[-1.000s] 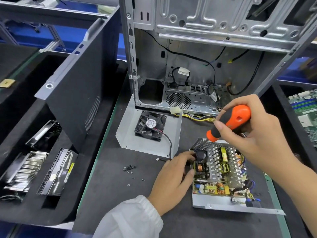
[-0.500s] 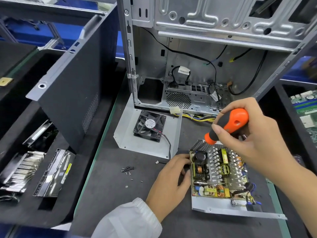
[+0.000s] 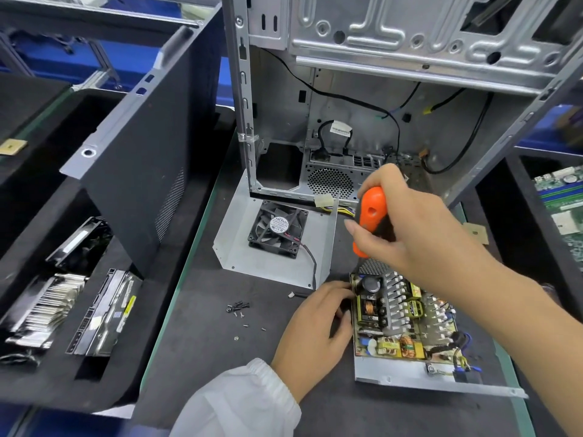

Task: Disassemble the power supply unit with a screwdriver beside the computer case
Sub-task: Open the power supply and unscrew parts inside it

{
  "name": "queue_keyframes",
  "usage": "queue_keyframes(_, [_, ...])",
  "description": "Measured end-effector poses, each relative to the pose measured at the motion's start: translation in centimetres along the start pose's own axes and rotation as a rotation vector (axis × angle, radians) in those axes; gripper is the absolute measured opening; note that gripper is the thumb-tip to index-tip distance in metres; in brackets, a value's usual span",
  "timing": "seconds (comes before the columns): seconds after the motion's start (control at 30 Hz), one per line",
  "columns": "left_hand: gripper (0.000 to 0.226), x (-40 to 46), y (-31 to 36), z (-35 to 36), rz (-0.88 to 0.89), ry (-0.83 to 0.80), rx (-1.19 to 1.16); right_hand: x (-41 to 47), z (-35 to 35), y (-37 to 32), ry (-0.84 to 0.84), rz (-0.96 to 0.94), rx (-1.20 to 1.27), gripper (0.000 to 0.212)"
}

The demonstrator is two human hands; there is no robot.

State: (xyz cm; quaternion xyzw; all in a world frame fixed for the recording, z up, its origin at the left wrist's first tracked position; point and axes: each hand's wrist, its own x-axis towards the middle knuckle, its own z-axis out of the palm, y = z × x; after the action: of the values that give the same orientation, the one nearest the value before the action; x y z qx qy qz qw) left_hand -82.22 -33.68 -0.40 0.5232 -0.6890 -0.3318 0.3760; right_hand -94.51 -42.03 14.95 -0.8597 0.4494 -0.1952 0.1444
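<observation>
The screwdriver [image 3: 372,220] is gripped near-upright by the right hand [image 3: 407,228] above the power supply unit's [image 3: 407,323] far-left corner, which is steadied by the left hand's [image 3: 315,326] curled fingers.

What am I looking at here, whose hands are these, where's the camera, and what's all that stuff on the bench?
The camera sits on a person's head, looking down at their own two hands. The right hand grips an orange-handled screwdriver above an opened power supply unit, a crowded circuit board in a grey metal tray. The left hand steadies that unit's left edge. They lie on a dark bench mat. Behind stands an open grey metal computer case. Nearby are a black cooling fan on a metal plate and small loose screws.
</observation>
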Motion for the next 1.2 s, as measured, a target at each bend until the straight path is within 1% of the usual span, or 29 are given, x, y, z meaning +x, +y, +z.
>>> queue_keyframes(0.13, [0.029, 0.0, 0.0, 0.0, 0.009, 0.000, 0.022, 1.3, 0.3, -0.7, -0.030, -0.044, -0.080, 0.032])
queue_keyframes(0.27, [0.033, 0.0, 0.0, -0.1, 0.010, -0.001, 0.010, 0.9, -0.3, 0.0, -0.015, 0.011, 0.038, 0.036])
queue_keyframes(0.43, [0.034, -0.3, 0.4, -0.7, 0.026, 0.050, -0.013, -0.2, -2.0, 0.6, -0.117, 0.062, 0.143, 0.029])
queue_keyframes(0.5, [0.031, -0.3, 0.8, -1.5, 0.068, 0.114, 0.013, 0.0, -2.8, 0.6, -0.170, 0.056, 0.153, 0.028])
queue_keyframes(0.63, [0.015, 1.8, 3.4, -4.7, 0.197, 0.300, 0.052, 0.8, -4.0, 0.7, -0.277, 0.046, 0.137, 0.028])
queue_keyframes(0.7, [0.011, 3.6, 5.3, -6.3, 0.272, 0.328, 0.076, 1.3, -4.6, 0.8, -0.326, 0.035, 0.105, 0.028])
queue_keyframes(0.73, [0.015, 4.7, 6.0, -6.9, 0.272, 0.304, 0.095, 1.5, -4.8, 0.8, -0.358, 0.034, 0.100, 0.028])
queue_keyframes(0.77, [0.022, 5.7, 6.6, -7.5, 0.234, 0.243, 0.101, 1.6, -5.0, 0.9, -0.384, 0.035, 0.094, 0.028])
queue_keyframes(0.83, [0.034, 7.3, 7.2, -8.2, 0.085, 0.058, 0.017, 1.5, -5.1, 0.5, -0.383, 0.039, 0.064, 0.026])
queue_keyframes(0.87, [0.035, 8.0, 7.3, -8.4, 0.025, -0.019, -0.064, 1.5, -5.1, 0.2, -0.353, 0.035, 0.031, 0.026])
queue_keyframes(0.9, [0.033, 8.6, 7.4, -8.4, 0.000, -0.062, -0.139, 1.5, -5.0, -0.1, -0.313, 0.039, -0.016, 0.031])
queue_keyframes(0.93, [0.030, 8.9, 7.4, -8.4, -0.006, -0.079, -0.195, 1.5, -4.8, -0.5, -0.275, 0.061, -0.090, 0.041])
queue_keyframes(0.97, [0.027, 9.2, 7.3, -8.3, -0.008, -0.081, -0.230, 1.5, -4.7, -0.9, -0.239, 0.084, -0.213, 0.054])
queue_keyframes(1.0, [0.024, 9.3, 7.3, -8.2, -0.010, -0.083, -0.251, 1.5, -4.6, -1.4, -0.205, 0.095, -0.396, 0.064])
queue_keyframes(1.03, [0.023, 9.4, 7.2, -8.0, -0.007, -0.091, -0.267, 1.5, -4.6, -1.9, -0.176, 0.096, -0.599, 0.069])
queue_keyframes(1.07, [0.023, 9.4, 7.2, -7.9, 0.008, -0.103, -0.286, 1.5, -4.7, -2.4, -0.171, 0.093, -0.765, 0.068])
queue_keyframes(1.1, [0.026, 9.4, 7.1, -7.9, 0.029, -0.111, -0.303, 1.5, -4.7, -2.9, -0.190, 0.082, -0.857, 0.065])
queue_keyframes(1.13, [0.028, 9.3, 7.1, -7.9, 0.048, -0.115, -0.322, 1.6, -4.7, -3.2, -0.213, 0.072, -0.887, 0.060])
queue_keyframes(1.2, [0.025, 9.3, 6.9, -7.9, 0.052, -0.123, -0.343, 1.8, -4.8, -2.8, -0.261, 0.053, -0.860, 0.049])
